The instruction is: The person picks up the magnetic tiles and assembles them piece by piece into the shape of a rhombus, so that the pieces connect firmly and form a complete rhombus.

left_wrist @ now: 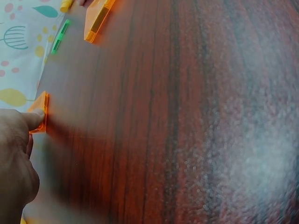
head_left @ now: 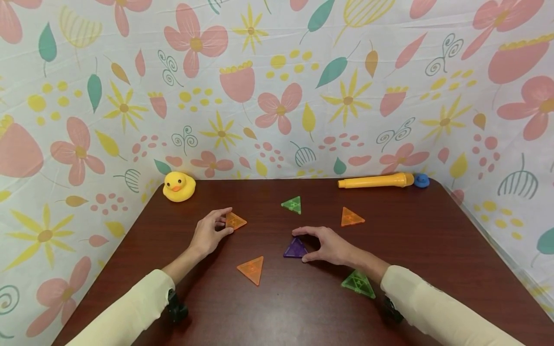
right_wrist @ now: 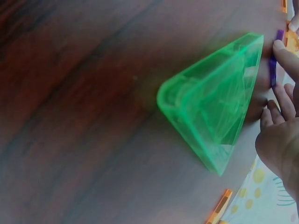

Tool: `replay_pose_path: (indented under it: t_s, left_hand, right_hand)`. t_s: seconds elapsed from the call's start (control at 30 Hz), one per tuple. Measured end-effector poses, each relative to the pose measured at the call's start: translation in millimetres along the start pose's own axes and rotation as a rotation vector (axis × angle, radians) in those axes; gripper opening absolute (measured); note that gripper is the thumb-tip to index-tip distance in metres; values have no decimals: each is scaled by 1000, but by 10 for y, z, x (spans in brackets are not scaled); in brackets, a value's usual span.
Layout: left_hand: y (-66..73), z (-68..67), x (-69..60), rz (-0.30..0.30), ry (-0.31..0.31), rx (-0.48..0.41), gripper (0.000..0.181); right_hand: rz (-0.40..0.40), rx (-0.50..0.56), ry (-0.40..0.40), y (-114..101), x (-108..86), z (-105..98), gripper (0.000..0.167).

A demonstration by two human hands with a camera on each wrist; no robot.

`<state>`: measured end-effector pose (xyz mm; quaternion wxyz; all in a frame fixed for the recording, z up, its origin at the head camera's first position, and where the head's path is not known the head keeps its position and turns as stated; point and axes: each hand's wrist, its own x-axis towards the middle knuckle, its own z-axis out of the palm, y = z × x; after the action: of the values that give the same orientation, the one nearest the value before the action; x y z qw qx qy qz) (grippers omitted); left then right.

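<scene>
My left hand pinches a translucent orange triangle tile between thumb and index finger, left of the table's middle. In the left wrist view its thumb presses on the tile's edge. A purple triangle tile lies near the centre, held by my right hand with the index finger at its top corner and the thumb at its lower right. Between and below the hands lies another orange triangle. A green triangle rests close under my right forearm and looms large in the right wrist view.
Farther back lie a green triangle and an orange triangle. Along the back edge of the dark wooden table stand a yellow rubber duck, a yellow toy microphone and a small blue duck. A flowered cloth hangs behind.
</scene>
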<state>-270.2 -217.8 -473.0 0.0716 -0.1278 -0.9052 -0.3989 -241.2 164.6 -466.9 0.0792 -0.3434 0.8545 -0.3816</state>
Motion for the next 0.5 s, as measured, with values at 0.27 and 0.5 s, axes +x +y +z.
replay_pose_path:
  t_s: [0.27, 0.5]
  left_hand:
    - [5, -4, -6, 27, 23, -42, 55]
    - [0, -2, -9, 36, 20, -47, 61]
  right_hand:
    - [15, -32, 42, -32, 13, 62, 68]
    - [21, -7, -84, -56, 2, -72, 76]
